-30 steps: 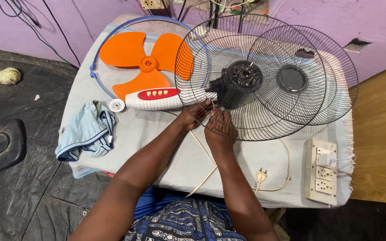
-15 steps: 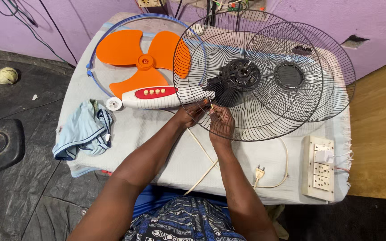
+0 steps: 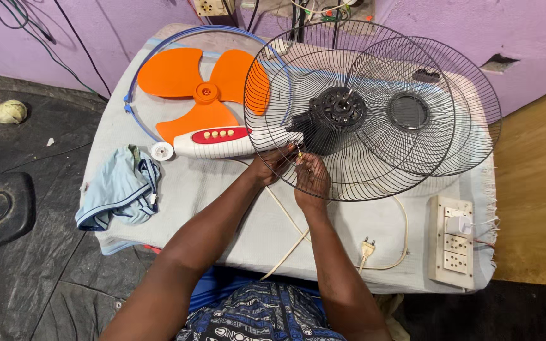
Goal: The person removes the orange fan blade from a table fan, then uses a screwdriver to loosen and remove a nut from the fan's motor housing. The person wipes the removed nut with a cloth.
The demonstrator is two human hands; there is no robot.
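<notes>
Head view: our hands, left (image 3: 272, 165) and right (image 3: 311, 180), pinched thin wires at the black fan motor (image 3: 330, 113) inside its wire guard (image 3: 349, 170), on a cloth-covered worktop (image 3: 222, 208) against purple walls (image 3: 526, 31).

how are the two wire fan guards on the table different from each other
The near guard still carries the black motor at its hub, while the far guard has only a flat round cap at its centre. The near guard overlaps in front of the far guard. Both hands, left and right, work at the near guard's lower edge; the far guard is untouched. Both are dark, round, radial wire cages.
</notes>
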